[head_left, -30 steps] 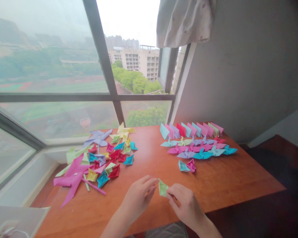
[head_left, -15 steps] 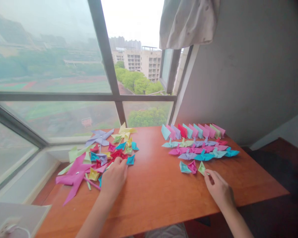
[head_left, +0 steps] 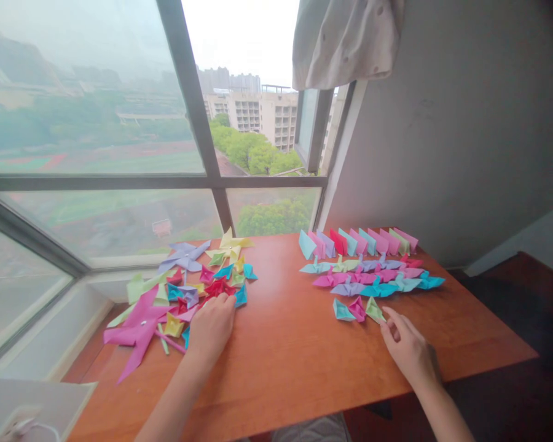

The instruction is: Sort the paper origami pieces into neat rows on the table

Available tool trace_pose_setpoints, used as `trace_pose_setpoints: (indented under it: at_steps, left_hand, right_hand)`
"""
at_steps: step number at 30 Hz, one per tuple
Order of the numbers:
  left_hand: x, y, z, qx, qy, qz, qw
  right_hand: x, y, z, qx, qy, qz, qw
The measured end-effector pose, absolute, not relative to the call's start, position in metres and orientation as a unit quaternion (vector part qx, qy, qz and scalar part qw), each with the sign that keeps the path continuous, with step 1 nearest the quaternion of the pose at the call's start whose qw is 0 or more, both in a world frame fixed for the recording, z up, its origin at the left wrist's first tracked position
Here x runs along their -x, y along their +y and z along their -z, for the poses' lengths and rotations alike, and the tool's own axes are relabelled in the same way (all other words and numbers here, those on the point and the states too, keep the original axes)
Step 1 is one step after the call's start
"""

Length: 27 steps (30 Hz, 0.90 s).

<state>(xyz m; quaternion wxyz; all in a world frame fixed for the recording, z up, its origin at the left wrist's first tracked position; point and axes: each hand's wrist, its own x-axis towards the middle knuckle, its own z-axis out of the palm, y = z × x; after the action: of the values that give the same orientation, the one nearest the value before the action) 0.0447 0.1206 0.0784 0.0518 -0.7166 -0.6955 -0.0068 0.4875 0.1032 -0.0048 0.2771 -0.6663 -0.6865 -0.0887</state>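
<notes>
My left hand lies knuckles-up on the near edge of a loose pile of small folded paper pieces at the table's left. Its fingers curl down into the pile, and what they hold is hidden. My right hand rests on the wooden table at the right. Its fingers are loose and apart, and the index tip is just beside a green folded piece. The green piece lies at the end of a short row, next to a pink piece and a teal piece.
Behind the short row lie longer rows of flat folded pieces, and behind those a line of upright folded triangles. A large pink pinwheel and a purple one flank the pile. The window, a curtain and a grey wall border the table.
Both hands held the green piece together at the table's front. My right hand then carried it to the short row and let go, while my left hand moved to the pile.
</notes>
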Motion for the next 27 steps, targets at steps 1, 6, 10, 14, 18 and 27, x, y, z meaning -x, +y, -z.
trace_pose_setpoints:
  at_steps: [1,6,10,14,18,27]
  left_hand:
    - [-0.044,0.121,-0.078,0.716,-0.696,0.009,0.052]
    - [-0.051,0.115,-0.076,0.758,-0.647,0.059,0.048]
    - [-0.081,0.1,-0.079,0.858,-0.496,0.131,-0.03]
    - [-0.118,0.085,-0.087,0.893,-0.398,0.182,-0.106]
    - [-0.125,0.081,-0.087,0.871,-0.415,0.24,-0.11]
    - [-0.041,0.087,-0.083,0.651,-0.741,0.145,0.074]
  right_hand:
    - [-0.486,0.101,0.001,0.67,-0.681,0.086,0.284]
    - [-0.453,0.094,-0.021,0.633,-0.693,0.061,0.339]
    - [-0.4,0.085,-0.039,0.511,-0.787,-0.042,0.344]
    - [-0.358,0.072,-0.051,0.405,-0.854,-0.087,0.315]
    - [-0.37,0.071,-0.047,0.407,-0.843,-0.071,0.344]
    - [-0.515,0.099,-0.002,0.69,-0.644,0.165,0.286]
